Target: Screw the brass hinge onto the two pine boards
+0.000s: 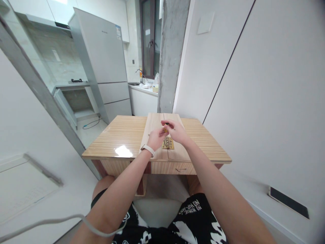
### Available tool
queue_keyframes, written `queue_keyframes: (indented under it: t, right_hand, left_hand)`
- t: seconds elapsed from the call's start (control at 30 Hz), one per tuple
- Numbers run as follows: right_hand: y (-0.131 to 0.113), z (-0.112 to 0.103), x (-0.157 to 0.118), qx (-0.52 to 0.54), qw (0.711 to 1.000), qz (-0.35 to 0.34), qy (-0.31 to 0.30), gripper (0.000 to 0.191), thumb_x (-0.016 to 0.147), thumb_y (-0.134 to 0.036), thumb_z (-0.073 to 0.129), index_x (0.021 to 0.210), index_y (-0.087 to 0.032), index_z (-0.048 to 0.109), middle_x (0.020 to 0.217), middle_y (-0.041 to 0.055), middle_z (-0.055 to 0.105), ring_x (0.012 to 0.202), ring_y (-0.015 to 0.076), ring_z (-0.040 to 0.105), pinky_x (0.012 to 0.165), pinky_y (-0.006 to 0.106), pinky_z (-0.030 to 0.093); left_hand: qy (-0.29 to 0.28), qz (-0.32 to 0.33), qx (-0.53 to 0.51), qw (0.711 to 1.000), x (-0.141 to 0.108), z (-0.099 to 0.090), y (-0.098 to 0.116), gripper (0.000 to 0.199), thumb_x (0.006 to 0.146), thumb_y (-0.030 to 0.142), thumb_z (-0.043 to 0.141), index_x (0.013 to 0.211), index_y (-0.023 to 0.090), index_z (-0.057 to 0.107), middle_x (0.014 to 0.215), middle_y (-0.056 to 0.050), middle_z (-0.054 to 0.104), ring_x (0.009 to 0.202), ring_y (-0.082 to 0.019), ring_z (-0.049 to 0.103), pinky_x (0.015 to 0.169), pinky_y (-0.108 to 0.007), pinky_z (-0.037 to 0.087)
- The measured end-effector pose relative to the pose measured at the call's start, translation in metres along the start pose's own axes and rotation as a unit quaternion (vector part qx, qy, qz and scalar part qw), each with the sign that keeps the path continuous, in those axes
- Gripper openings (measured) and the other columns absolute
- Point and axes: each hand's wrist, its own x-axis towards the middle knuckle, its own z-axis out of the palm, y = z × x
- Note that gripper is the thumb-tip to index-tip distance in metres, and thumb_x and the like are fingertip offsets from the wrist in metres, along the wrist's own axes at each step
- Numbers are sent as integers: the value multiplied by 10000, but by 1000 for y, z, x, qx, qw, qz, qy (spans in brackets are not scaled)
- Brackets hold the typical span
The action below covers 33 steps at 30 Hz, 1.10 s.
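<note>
A screwdriver with a yellow and black handle stands roughly upright over the two boards, its tip pointing down toward a brass hinge. My right hand is closed with its fingers around the top of the handle. Lower down, my left hand pinches at the handle or shaft from the left; its fingertips are partly hidden. The hinge lies flat across the seam between two pale wooden boards, which sit side by side. Whether the tip touches a screw is too small to tell.
The boards lie on a wood-grain table with a drawer at its front. A white wall rises close on the right, with a phone-like dark object low down. A grey cable crosses near my left forearm. A fridge stands behind.
</note>
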Motion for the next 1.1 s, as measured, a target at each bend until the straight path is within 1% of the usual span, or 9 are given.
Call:
queue_keyframes:
  t: [0.1, 0.2, 0.33, 0.43, 0.53, 0.63, 0.77, 0.9, 1.1]
  right_hand:
    - [3, -3, -1, 71, 996, 25, -37, 359, 964, -218, 523, 1285, -206, 683, 1245, 115, 725, 1197, 220, 666, 976, 389, 540]
    - [5, -3, -2, 103, 993, 35, -54, 376, 972, -213, 495, 1302, -205, 673, 1272, 114, 715, 1221, 208, 655, 981, 376, 538]
    - [11, 0, 0, 59, 998, 8, -28, 333, 946, -184, 497, 1193, -203, 721, 1196, 80, 742, 1131, 187, 677, 1011, 368, 514]
    - [12, 2, 3, 31, 999, 13, -16, 317, 922, -171, 519, 1149, -203, 738, 1119, 68, 759, 1029, 188, 699, 950, 357, 534]
    - [6, 4, 3, 4, 1000, 29, 4, 298, 903, -167, 559, 1130, -208, 749, 1058, 64, 770, 945, 188, 711, 891, 343, 546]
    - [-2, 7, 2, -33, 999, 25, 25, 275, 889, -155, 592, 1094, -218, 764, 1035, 59, 777, 931, 195, 716, 910, 352, 541]
    - [-6, 8, 2, -76, 996, 20, 44, 267, 877, -155, 633, 1093, -227, 773, 1053, 59, 783, 926, 208, 725, 930, 363, 539]
    - [-3, 8, 3, -114, 991, 20, 63, 241, 859, -183, 692, 1080, -239, 771, 1046, 60, 786, 887, 221, 730, 881, 368, 547]
    - [-3, 9, 6, -156, 985, 16, 75, 170, 838, -278, 757, 1004, -242, 750, 919, 49, 768, 821, 224, 710, 812, 364, 539]
  left_hand:
    - [-28, 0, -9, 1000, 1, 1, -3, 223, 950, 241, 625, 1130, 178, 740, 1051, -77, 792, 1017, -230, 744, 930, -348, 580]
    - [-32, 2, -19, 999, 1, 0, -5, 212, 956, 230, 611, 1122, 174, 731, 1113, -82, 782, 1058, -228, 735, 939, -338, 576]
    - [-20, -4, -30, 999, -1, -1, -5, 250, 962, 244, 608, 1173, 177, 723, 1178, -89, 768, 1100, -231, 726, 970, -354, 570]
    - [-18, -18, -29, 999, -2, -1, -5, 270, 945, 254, 635, 1191, 184, 722, 1199, -95, 763, 1093, -231, 731, 963, -362, 576]
    - [-7, -42, -23, 999, -4, -1, -3, 289, 877, 222, 717, 1164, 185, 726, 1189, -102, 766, 1096, -238, 731, 937, -352, 589]
    - [22, -59, -14, 998, -5, -1, -3, 320, 829, 209, 772, 1143, 179, 719, 1149, -110, 773, 1053, -241, 741, 897, -355, 607]
    - [54, -57, 4, 997, -5, -3, -3, 299, 812, 244, 806, 1086, 168, 714, 1081, -119, 773, 991, -230, 743, 873, -364, 616]
    - [66, -51, 28, 996, -6, -5, -3, 317, 809, 270, 813, 1090, 172, 706, 1044, -114, 763, 980, -225, 728, 812, -343, 617]
    - [74, -52, 47, 995, -5, -1, -2, 291, 787, 253, 824, 1031, 169, 691, 975, -97, 758, 893, -203, 723, 756, -313, 604]
